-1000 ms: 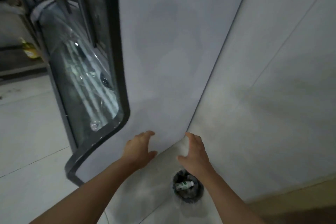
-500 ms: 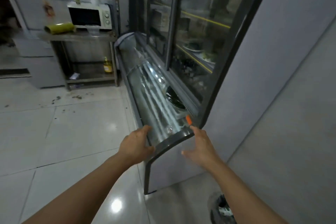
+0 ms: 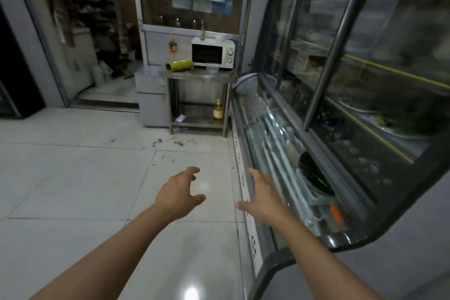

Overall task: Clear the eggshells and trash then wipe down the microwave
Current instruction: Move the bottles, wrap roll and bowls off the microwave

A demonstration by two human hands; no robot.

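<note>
On the far desk [image 3: 199, 76], a steel frame standing against the back wall, sits the microwave [image 3: 213, 54], well apart from both hands. What has changed: a second ago I was looking down at a bin tucked in the corner by a grey wall; half a second ago the view had swung up along the display case; now it faces the room squarely and the microwave is centred ahead. I read that as the trash drop being over and the walk to the wipe-down beginning, though I see no cloth in either hand. Left hand [image 3: 179, 193] is held out over the floor tiles [image 3: 73, 178], fingers spread and loosely curled, holding nothing. Right hand [image 3: 264, 198] is flat and open, fingers apart, hanging just beside the low glass front of the display case [image 3: 280, 143], not touching it as far as I can tell. Materials: microwave is a white boxy shell with a dark door and two round dials; at the desk's front edge lie a yellow-green roll [image 3: 179, 66] on its side and a clear plastic tub [image 3: 211, 68]. An amber bottle [image 3: 218, 109] stands on the lower shelf. Glossy white tiles carry dark crumbs near the desk legs. No eggshells that I can make out.
</note>
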